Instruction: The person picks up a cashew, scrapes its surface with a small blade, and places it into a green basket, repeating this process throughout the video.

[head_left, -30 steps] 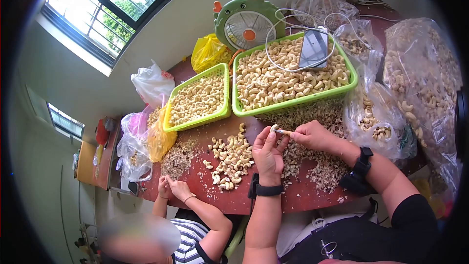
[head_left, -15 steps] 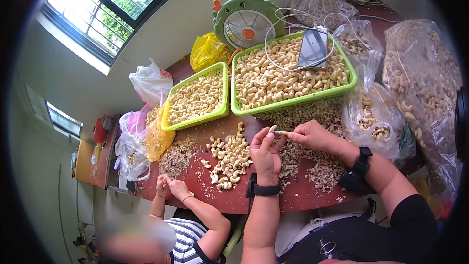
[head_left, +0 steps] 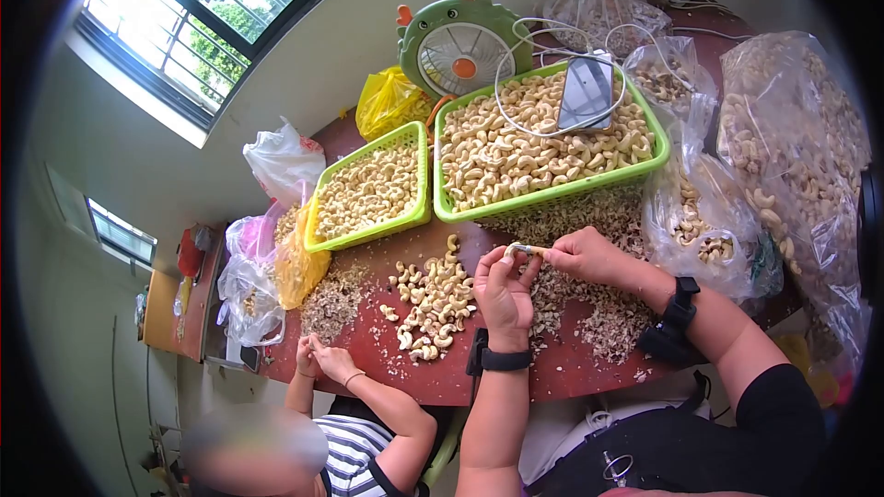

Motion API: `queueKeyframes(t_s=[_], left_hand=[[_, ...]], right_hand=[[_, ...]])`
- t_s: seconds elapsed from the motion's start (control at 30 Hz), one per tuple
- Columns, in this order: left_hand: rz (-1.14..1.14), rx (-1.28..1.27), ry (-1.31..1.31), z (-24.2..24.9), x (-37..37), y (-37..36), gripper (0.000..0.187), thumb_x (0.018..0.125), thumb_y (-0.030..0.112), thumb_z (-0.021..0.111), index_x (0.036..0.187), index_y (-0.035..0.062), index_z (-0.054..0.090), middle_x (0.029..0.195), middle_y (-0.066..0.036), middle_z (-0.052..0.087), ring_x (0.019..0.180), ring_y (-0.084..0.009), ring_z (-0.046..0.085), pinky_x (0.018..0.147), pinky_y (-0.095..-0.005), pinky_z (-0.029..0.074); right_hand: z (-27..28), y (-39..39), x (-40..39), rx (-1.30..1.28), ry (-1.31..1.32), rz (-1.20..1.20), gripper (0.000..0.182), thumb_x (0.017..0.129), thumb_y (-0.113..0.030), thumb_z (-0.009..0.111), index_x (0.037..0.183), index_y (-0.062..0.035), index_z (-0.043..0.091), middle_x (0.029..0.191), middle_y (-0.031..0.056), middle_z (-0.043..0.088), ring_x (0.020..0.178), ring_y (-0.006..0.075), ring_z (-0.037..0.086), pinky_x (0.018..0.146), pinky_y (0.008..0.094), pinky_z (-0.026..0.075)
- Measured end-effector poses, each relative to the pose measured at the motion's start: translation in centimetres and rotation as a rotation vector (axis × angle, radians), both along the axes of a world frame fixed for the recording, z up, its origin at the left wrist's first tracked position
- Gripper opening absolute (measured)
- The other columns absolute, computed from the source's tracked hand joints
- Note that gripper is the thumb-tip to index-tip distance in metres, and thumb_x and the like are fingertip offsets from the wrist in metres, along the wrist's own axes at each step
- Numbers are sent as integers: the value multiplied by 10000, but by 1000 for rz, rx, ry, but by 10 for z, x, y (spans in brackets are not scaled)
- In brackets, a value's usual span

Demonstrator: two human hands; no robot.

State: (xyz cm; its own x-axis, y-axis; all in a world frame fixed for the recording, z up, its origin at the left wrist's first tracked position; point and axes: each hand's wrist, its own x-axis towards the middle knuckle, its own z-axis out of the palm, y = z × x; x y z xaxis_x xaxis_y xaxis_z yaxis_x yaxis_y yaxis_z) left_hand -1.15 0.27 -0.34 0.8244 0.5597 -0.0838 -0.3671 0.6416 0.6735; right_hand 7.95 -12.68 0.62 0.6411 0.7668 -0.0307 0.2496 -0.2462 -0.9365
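Between the fingertips of my left hand [head_left: 504, 294] is a pale cashew nut [head_left: 512, 250]. My right hand [head_left: 582, 256] grips a small knife [head_left: 536, 249] with a light brown handle, and its short metal blade meets the nut. Both hands are above the red table, over a heap of brown skin scraps [head_left: 603, 313]. Left of my left hand lies a loose pile of cashews [head_left: 433, 299]. Beyond my hands stands a large green basket [head_left: 552, 198] filled with cashews, with a smaller green basket [head_left: 373, 232] of cashews beside it.
A phone [head_left: 586, 92] with a white cable lies on the large basket's nuts. Behind stands a green fan [head_left: 463, 51]. Clear bags [head_left: 783, 147] of cashews crowd the right side. At the left, another person's hands [head_left: 324, 359] work near a scrap heap and a yellow bag [head_left: 304, 267].
The cashew in my left fingertips has turned slightly, and the knife blade has shifted a little on it. The view has moved very slightly.
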Motion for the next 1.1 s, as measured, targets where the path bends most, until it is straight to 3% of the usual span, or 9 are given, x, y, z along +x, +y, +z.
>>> queueKeyframes(t_s=[0.8,0.97,1.1], left_hand=[[-8,-24,-113,-4,-1,1,152,717,-19,463,862,25,484,822,-98,562,774,-201,572,731,-385,516],[68,2,29,-2,1,1,186,754,-45,499,935,-4,491,877,-122,569,793,-203,581,732,-347,522],[37,68,-8,-6,3,3,218,768,-71,501,980,-19,494,907,-135,570,818,-213,583,734,-338,523]], right_hand=[[3,0,-1,18,89,-43,339,806,-305,517,681,-1,600,486,30,499,459,74,462,437,244,382],[0,0,0,14,74,-36,338,799,-318,528,698,-6,608,495,30,512,468,73,474,439,244,386],[-3,1,2,9,79,-42,336,792,-323,535,698,-9,608,502,28,514,468,71,468,439,244,382]])
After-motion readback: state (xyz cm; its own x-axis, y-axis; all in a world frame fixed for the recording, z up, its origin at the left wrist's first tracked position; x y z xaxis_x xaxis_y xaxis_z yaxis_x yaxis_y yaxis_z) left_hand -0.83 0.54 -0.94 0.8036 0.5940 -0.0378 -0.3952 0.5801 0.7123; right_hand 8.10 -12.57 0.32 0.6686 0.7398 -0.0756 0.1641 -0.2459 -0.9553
